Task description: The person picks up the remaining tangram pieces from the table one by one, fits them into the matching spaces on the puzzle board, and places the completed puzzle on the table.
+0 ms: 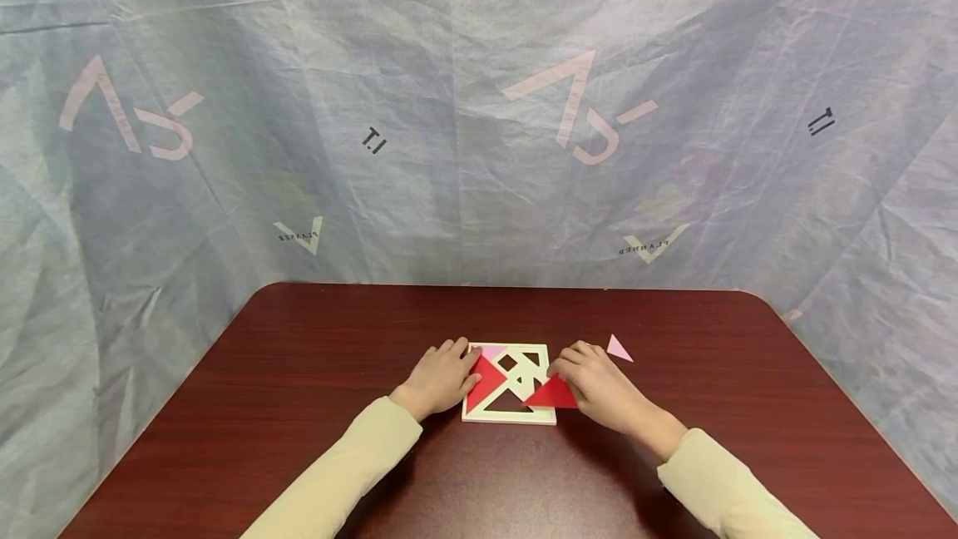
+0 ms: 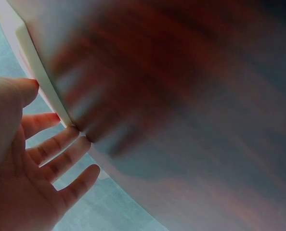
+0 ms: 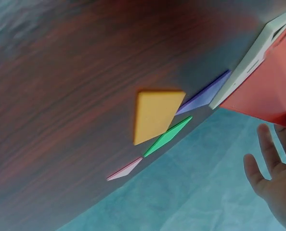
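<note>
A white square puzzle frame (image 1: 509, 416) lies at the middle of the dark table. My left hand (image 1: 443, 373) rests on its left edge with straight fingers (image 2: 61, 144), which touch a red piece (image 1: 485, 374) set in the frame. In the left wrist view the frame's pale edge (image 2: 37, 72) runs along those fingertips. My right hand (image 1: 587, 377) pinches a large red triangle (image 1: 552, 394) at the frame's lower right corner. In the right wrist view that triangle (image 3: 263, 91) overlaps the frame (image 3: 256, 55), and my right hand (image 3: 273, 173) shows at its lower corner.
A small pink triangle (image 1: 619, 348) lies just past my right hand. The right wrist view shows loose pieces on the table beside the frame: a yellow square (image 3: 155, 115), a green piece (image 3: 167, 137), a purple piece (image 3: 203, 98) and a pink one (image 3: 126, 169). Grey cloth hangs behind.
</note>
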